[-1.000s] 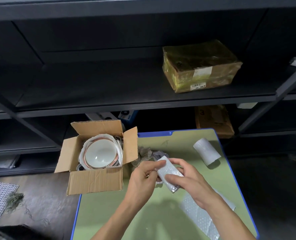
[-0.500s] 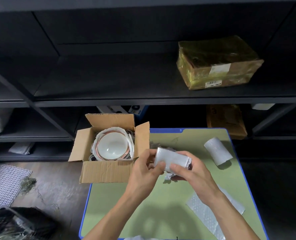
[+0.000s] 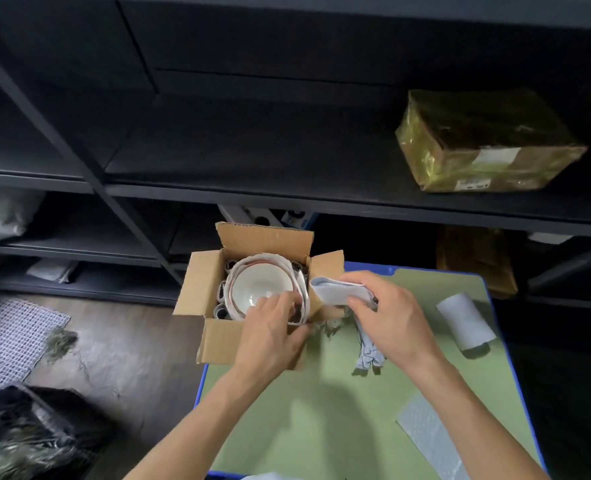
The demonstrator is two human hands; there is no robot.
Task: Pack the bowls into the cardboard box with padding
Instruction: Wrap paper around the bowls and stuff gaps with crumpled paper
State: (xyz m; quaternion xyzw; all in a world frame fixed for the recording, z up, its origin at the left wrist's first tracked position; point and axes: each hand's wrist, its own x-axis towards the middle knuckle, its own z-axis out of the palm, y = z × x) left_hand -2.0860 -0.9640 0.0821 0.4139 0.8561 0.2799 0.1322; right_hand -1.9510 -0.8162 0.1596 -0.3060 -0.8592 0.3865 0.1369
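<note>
Inside cardboard box [image 3: 218, 337], white copper-rimmed bowls [image 3: 261, 287]

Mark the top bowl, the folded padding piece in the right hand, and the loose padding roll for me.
top bowl [image 3: 260, 285]: head view, white inner surface.
folded padding piece [image 3: 332, 292]: head view, exposed flat face.
padding roll [image 3: 465, 320]: head view, middle of its side.

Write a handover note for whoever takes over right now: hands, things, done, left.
Left hand: on the near rim of the bowls inside the box; grip unclear.
Right hand: holds folded padding over the box's right flap.
Done: bowls nested in the box, padding rolls in its left gaps.
Left: likely tuck the folded padding down the right side, then close the flaps. A spare roll and bubble sheet lie on the table.
</note>
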